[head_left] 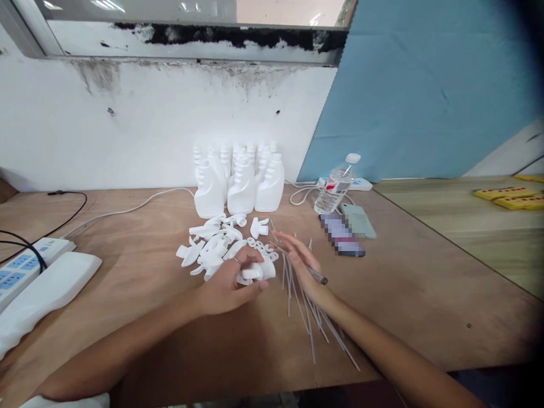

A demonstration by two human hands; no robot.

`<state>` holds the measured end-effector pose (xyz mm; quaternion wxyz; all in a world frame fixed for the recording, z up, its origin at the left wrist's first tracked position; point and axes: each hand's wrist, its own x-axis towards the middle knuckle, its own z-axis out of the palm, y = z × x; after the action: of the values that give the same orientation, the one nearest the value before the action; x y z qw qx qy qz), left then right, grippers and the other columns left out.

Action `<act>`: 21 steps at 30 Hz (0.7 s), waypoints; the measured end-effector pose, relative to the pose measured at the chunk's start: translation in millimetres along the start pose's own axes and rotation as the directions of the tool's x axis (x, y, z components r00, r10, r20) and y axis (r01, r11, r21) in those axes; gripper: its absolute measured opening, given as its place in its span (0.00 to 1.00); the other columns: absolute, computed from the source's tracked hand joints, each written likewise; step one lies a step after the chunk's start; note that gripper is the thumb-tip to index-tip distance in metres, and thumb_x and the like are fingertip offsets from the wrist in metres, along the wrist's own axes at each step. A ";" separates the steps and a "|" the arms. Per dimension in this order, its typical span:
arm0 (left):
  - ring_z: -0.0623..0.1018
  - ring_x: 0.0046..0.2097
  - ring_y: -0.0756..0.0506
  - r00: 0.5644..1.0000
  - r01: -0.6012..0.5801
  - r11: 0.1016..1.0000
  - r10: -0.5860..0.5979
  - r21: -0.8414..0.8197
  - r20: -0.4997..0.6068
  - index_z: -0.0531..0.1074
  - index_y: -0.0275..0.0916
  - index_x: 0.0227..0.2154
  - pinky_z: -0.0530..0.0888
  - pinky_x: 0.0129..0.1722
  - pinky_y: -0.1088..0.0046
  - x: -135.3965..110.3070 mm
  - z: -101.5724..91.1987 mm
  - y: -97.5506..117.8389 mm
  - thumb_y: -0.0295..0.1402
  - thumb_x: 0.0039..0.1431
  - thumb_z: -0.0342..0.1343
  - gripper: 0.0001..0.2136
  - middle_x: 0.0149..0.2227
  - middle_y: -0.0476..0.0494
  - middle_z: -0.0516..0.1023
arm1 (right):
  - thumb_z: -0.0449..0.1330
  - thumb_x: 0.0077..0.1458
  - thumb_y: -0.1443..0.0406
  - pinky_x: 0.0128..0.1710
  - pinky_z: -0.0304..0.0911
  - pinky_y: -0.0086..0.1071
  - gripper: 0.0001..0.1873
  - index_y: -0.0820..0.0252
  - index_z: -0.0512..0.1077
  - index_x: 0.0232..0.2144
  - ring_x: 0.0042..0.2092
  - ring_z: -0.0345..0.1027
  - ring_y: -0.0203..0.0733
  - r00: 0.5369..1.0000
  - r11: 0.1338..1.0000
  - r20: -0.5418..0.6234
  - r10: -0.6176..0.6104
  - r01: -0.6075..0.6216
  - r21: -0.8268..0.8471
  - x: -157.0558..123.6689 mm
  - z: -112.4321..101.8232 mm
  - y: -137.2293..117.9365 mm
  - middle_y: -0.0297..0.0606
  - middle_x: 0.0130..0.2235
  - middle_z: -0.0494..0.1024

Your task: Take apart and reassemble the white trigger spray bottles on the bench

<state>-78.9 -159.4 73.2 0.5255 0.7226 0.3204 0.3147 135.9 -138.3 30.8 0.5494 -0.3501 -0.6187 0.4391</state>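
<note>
My left hand (232, 283) is closed around a white spray trigger head (259, 271), just in front of the loose pile. My right hand (304, 266) has its fingers stretched toward the left hand, with a slim grey metal tool (317, 275) held across the palm under the thumb. Its thin tip points left toward the small white rings (267, 249). More white trigger heads (212, 243) lie heaped beyond my left hand, and a single trigger head (259, 227) sits apart from them. Thin grey tubes (308, 317) are spread beneath and in front of my right hand.
Several white bottles (240, 190) stand against the wall. At the back right are a water bottle (334, 190), a phone (342, 235) and a pale green phone-sized object (361, 221). Power strips (34, 258), cables and a white plastic bundle (55, 294) occupy the left side.
</note>
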 end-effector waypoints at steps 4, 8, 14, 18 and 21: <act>0.70 0.47 0.39 0.980 -0.137 0.713 0.198 0.688 -0.009 0.64 0.43 0.48 0.66 0.47 0.60 9.6 -30.0 12.8 0.37 0.58 0.55 0.16 0.46 0.41 0.72 | 0.52 0.62 0.55 0.55 0.64 0.44 0.18 0.51 0.67 0.52 0.51 0.71 0.45 0.999 0.999 -0.029 0.030 -0.029 0.029 -2.4 0.7 -1.5 0.41 0.56 0.71; 0.70 0.49 0.36 0.992 -0.084 0.524 0.128 0.847 0.018 0.66 0.43 0.51 0.65 0.50 0.56 16.0 -50.7 0.2 0.44 0.60 0.52 0.18 0.49 0.39 0.72 | 0.51 0.63 0.55 0.51 0.66 0.44 0.17 0.53 0.66 0.51 0.48 0.73 0.45 0.995 0.994 -0.041 0.094 -0.091 0.060 -2.0 1.8 3.6 0.43 0.54 0.73; 0.66 0.58 0.36 0.992 -0.021 0.440 0.121 0.898 -0.037 0.68 0.44 0.52 0.61 0.57 0.57 4.3 -86.9 19.8 0.47 0.60 0.50 0.21 0.61 0.41 0.63 | 0.52 0.62 0.55 0.47 0.69 0.44 0.18 0.55 0.66 0.51 0.45 0.75 0.45 0.990 0.988 -0.060 0.129 -0.124 0.091 -0.1 1.2 7.2 0.46 0.53 0.74; 0.69 0.55 0.36 0.944 0.281 0.383 0.057 0.880 -0.326 0.67 0.46 0.55 0.64 0.55 0.57 -33.6 -140.1 40.1 0.51 0.57 0.51 0.25 0.59 0.43 0.66 | 0.52 0.62 0.55 0.46 0.68 0.43 0.18 0.55 0.66 0.51 0.44 0.75 0.45 0.988 0.987 -0.069 0.135 -0.129 0.095 -0.8 -0.3 4.2 0.45 0.51 0.76; 0.65 0.58 0.29 0.871 0.489 0.294 -0.109 0.821 -0.480 0.65 0.43 0.56 0.60 0.55 0.49 -84.9 -192.5 18.8 0.53 0.52 0.55 0.31 0.61 0.38 0.62 | 0.51 0.62 0.55 0.45 0.69 0.41 0.18 0.56 0.66 0.51 0.43 0.75 0.44 0.989 0.990 -0.072 0.126 -0.121 0.072 -1.8 -0.9 3.9 0.45 0.50 0.76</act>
<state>-279.5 -124.0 129.3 0.0121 0.7501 0.6552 0.0892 136.9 -138.4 26.5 0.5559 -0.3858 -0.5592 0.4790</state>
